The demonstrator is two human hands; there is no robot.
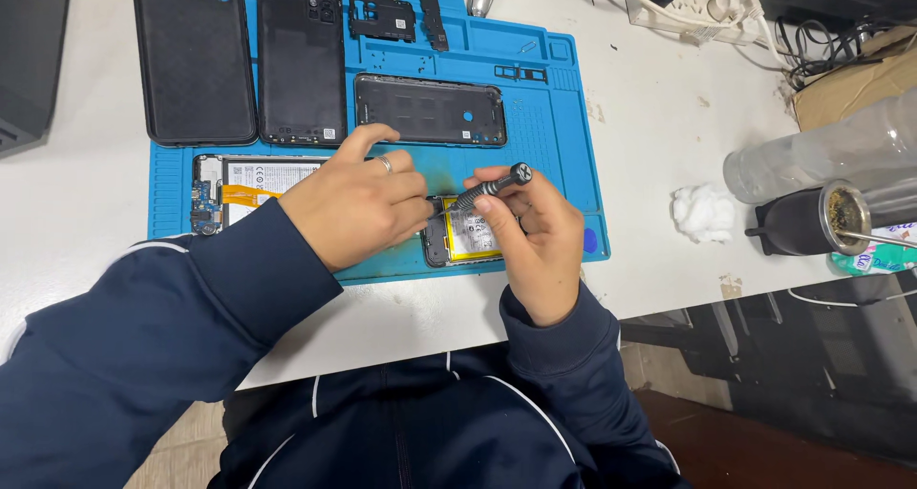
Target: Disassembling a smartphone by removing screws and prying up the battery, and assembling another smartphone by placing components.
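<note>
Nearest the camera, dark blue sleeves with white piping are seen reaching onto the white surface. The right hand is closed around a dark screwdriver, gripped between thumb and fingers, with its tip angled down and left toward a small opened phone that shows a yellow-edged battery with a white label. That phone lies on the near edge of a blue work mat, directly under and between the two hands. The left hand, with a ring on one finger, is laid flat-curled beside the phone's left end, fingers bent and index raised; nothing is clamped in it. The hands are close together, almost touching above the phone.

To the left, partly covered by the left wrist, a second opened phone is seen with a white rectangular battery label and an orange ribbon cable. Farther back on the mat, a dark frame lies lengthwise, and two black back covers stand side by side. A white cotton wad rests to the right, off the mat.
</note>
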